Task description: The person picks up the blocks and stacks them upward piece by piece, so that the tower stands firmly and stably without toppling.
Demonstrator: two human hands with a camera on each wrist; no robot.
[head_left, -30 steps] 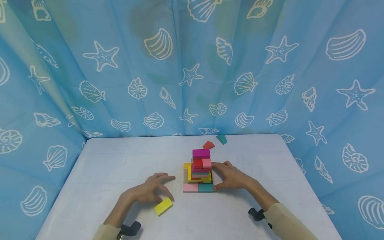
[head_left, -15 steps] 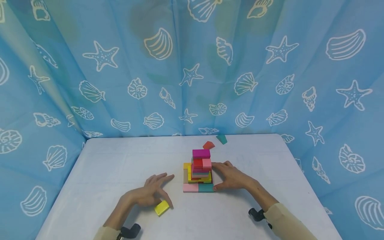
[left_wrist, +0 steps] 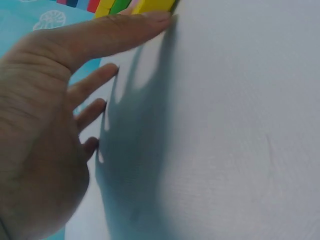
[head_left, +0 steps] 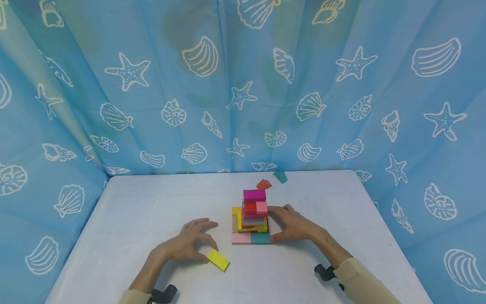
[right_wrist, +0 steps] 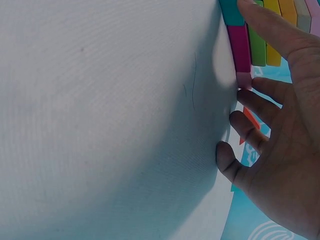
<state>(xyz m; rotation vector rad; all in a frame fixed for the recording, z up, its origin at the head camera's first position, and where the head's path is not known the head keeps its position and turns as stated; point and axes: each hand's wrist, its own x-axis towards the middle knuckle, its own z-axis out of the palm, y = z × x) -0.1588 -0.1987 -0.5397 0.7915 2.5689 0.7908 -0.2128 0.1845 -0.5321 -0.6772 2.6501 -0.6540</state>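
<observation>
My left hand pinches the near end of a yellow block between thumb and index finger, low over the table left of the tower. In the left wrist view the thumb lies along this yellow block, while the index finger is hidden. A tower of coloured blocks stands mid-table, topped by a magenta block. My right hand rests beside its right side, fingers spread. Its thumb touches the end of a teal block in the bottom layer; the index fingertip is at the back corner.
Behind the tower lie a flat red piece and a flat teal piece, the latter at the table's far edge. A blue shell-patterned curtain surrounds the white table at back and sides.
The yellow block has turned between the left fingers, its free end now pointing toward the near right instead of the near left. The right hand and the tower have stayed in place.
</observation>
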